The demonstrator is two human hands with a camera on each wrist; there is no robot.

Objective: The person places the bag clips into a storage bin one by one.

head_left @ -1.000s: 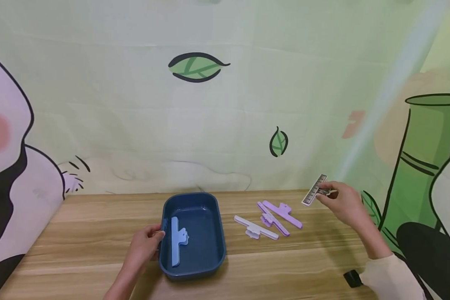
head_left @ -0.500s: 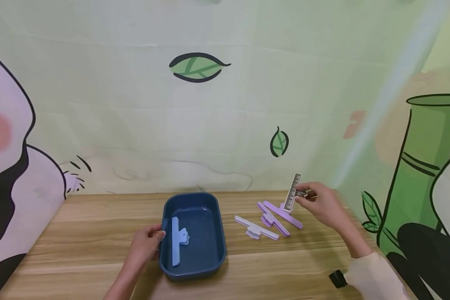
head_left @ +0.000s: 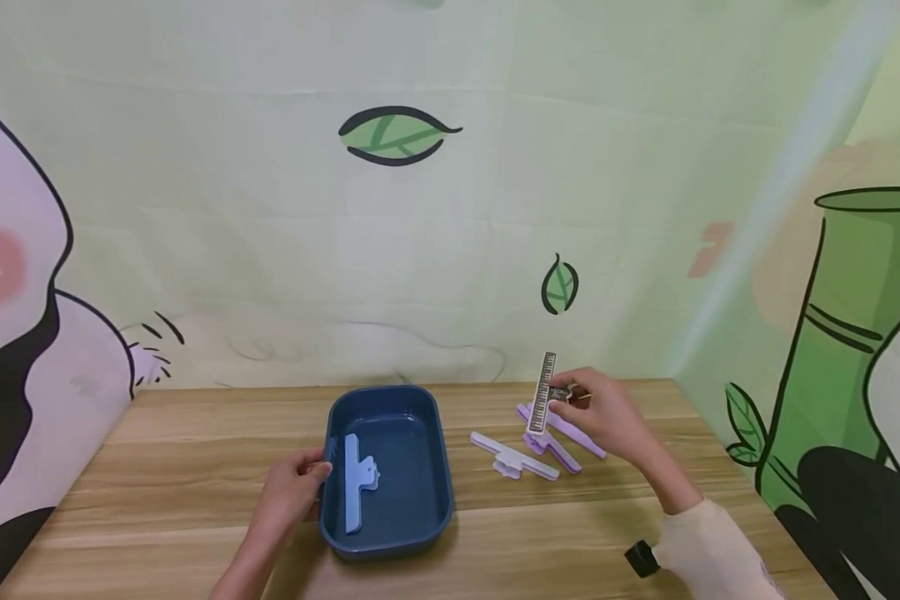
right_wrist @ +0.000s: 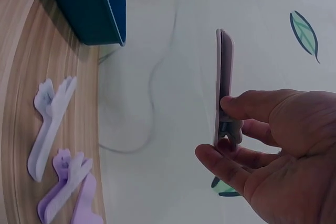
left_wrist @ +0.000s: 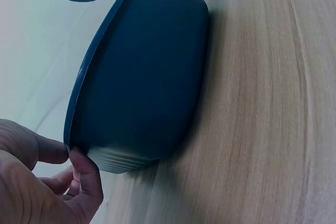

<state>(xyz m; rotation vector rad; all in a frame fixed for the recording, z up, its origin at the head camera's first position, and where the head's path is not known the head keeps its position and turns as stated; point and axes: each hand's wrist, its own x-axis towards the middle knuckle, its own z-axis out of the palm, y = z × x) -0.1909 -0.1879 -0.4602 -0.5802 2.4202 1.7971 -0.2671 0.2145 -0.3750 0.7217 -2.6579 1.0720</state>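
A long clip with a piano-key pattern (head_left: 542, 395) is pinched between the thumb and fingers of my right hand (head_left: 596, 410), raised above the table. In the right wrist view the clip (right_wrist: 224, 72) appears edge-on. My left hand (head_left: 288, 487) pinches the left rim of a dark blue bin (head_left: 442, 492); the left wrist view shows thumb and fingers at the rim. Inside the bin, along its left side, lies a light blue clip (head_left: 353, 492). Beneath and around the right hand lie a white clip (head_left: 517, 457) and two purple clips, one (head_left: 566, 457) crossing the other (head_left: 588, 442).
The wooden table (head_left: 165, 467) ends at a green cartoon backdrop (head_left: 270, 250) just behind the bin and clips. A small black object (head_left: 641, 558) sits at the right sleeve (head_left: 708, 542).
My right hand has moved left with the piano-key clip, from the right of the loose clips to over the purple ones. The left hand and bin have stayed in place.
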